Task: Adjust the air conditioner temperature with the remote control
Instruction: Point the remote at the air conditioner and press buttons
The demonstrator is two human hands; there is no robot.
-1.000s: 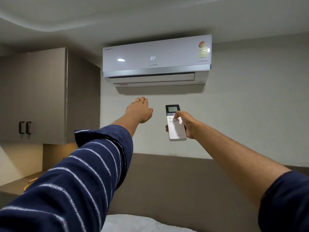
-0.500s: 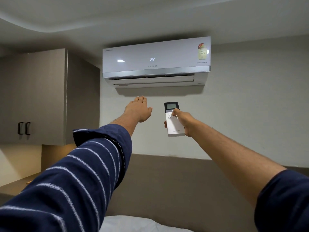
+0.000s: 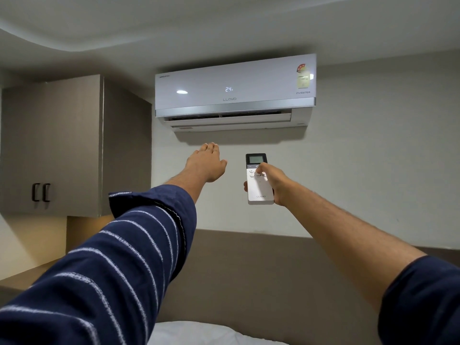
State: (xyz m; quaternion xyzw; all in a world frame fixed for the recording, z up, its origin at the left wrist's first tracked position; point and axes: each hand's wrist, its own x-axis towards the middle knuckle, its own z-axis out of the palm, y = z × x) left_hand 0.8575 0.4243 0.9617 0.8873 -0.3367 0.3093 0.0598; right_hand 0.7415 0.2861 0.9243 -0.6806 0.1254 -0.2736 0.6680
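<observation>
I have the remote (image 3: 258,181) in my right hand (image 3: 272,181), fingers wrapped round its lower body, thumb (image 3: 261,168) lying across the upper row of buttons just under its small screen. It points up at the air conditioner (image 3: 235,92) on the wall, whose panel reads 24. My left hand (image 3: 206,161) is empty, stretched out flat with fingers straight, hanging in the air below the unit's open louvre and touching nothing.

The main risk I see is the thumb. The buttons sit close together and my thumb covers several at once, so I cannot tell which one it is on. A press that slides sideways could catch the power key just above and shut the unit off, or change the mode instead of the setting.

A long press could also run the number past where I want it. I judge it safer to tap once and read the panel each time.

The grip is low on the remote with the thumb reaching far up; a hard push could tip the top away and swing the beam off the unit, so the remote's screen and the panel would disagree. If it slips, the bed (image 3: 189,332) lies below.
</observation>
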